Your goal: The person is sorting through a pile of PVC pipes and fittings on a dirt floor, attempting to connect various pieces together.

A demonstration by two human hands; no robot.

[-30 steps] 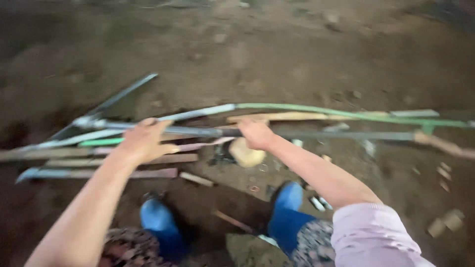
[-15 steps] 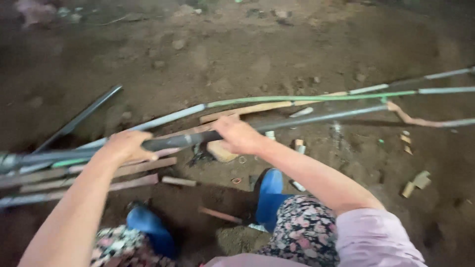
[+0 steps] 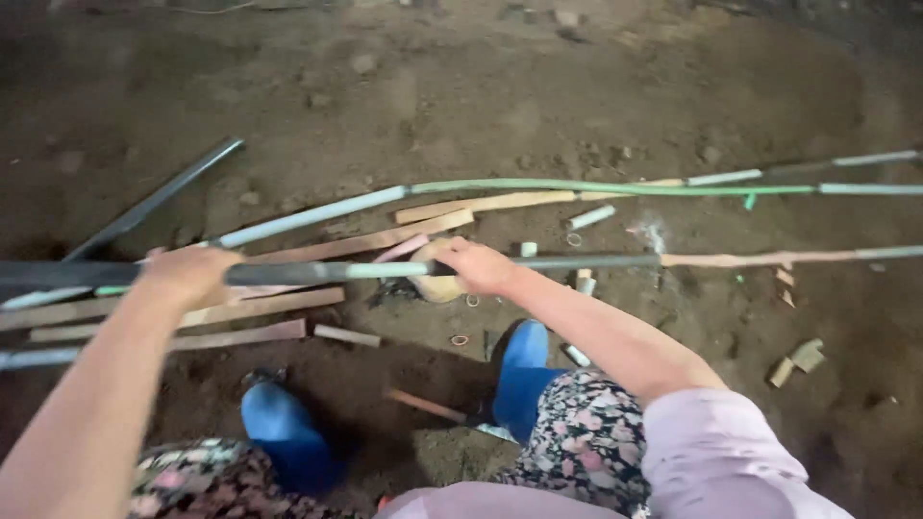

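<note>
Both my hands grip one long dark bamboo pole (image 3: 317, 273) that lies level across the view. My left hand (image 3: 187, 273) closes over it at the left, my right hand (image 3: 473, 266) holds it near the middle. The pole runs on to the right as a paler stalk (image 3: 769, 259). Under my right hand sits a pale rounded lump (image 3: 435, 284), partly hidden. A green bamboo stalk (image 3: 596, 187) lies farther out on the dirt floor (image 3: 500, 86).
Split wooden slats (image 3: 240, 308) and short cut pieces (image 3: 589, 217) lie scattered on the dirt. Another dark pole (image 3: 159, 197) angles away at the left. My two blue boots (image 3: 524, 370) stand below the pole. Small wood offcuts (image 3: 798, 358) lie at the right.
The view has shifted a little to the right. My hands stay on the dark pole, which now lies more level. My left hand has slid slightly outward along it.
</note>
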